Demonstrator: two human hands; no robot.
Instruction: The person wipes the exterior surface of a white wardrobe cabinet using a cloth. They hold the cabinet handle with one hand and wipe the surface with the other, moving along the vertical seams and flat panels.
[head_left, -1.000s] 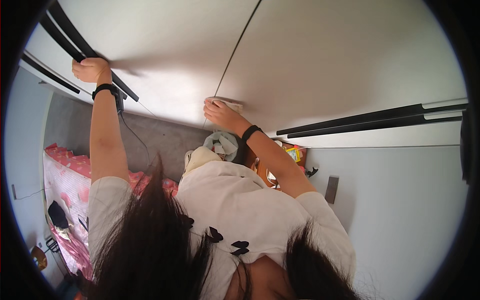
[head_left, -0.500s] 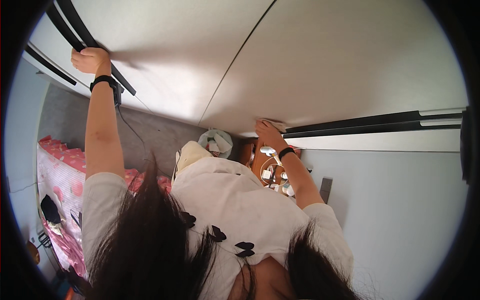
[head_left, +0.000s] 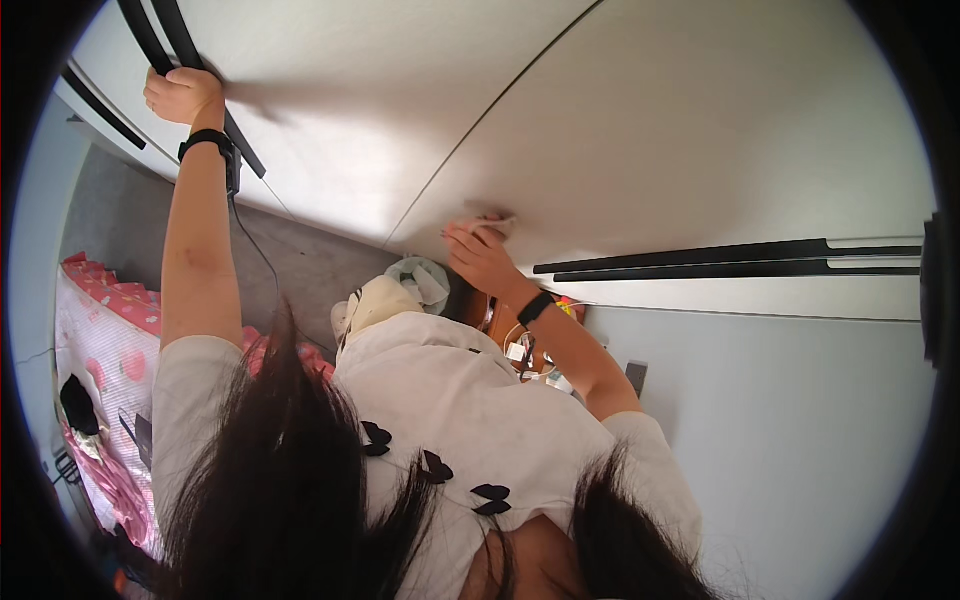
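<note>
Tall white cabinet doors [head_left: 690, 120] fill the upper part of the view, with a dark seam between two of them. At the far left my left hand [head_left: 186, 96] is closed around one of the long black door handles [head_left: 243, 140]; the finger wrap is partly hidden. My right hand [head_left: 487, 262] presses a pale folded cloth [head_left: 500, 224] against the lower part of a door, just right of the seam. Most of the cloth is hidden by my fingers. More black handles [head_left: 700, 260] run along the door edge to the right of this hand.
Below my right arm is a brown wooden surface [head_left: 508, 335] with small items and white cables. A bin with a pale liner [head_left: 425, 282] stands on the grey floor [head_left: 300, 255]. A bed with pink strawberry bedding [head_left: 110, 345] lies at left, a light blue wall [head_left: 760, 430] at right.
My right hand has slid left along the door with the cloth, away from the right-hand handles. My left hand keeps its hold on the handle. The view has shifted slightly.
</note>
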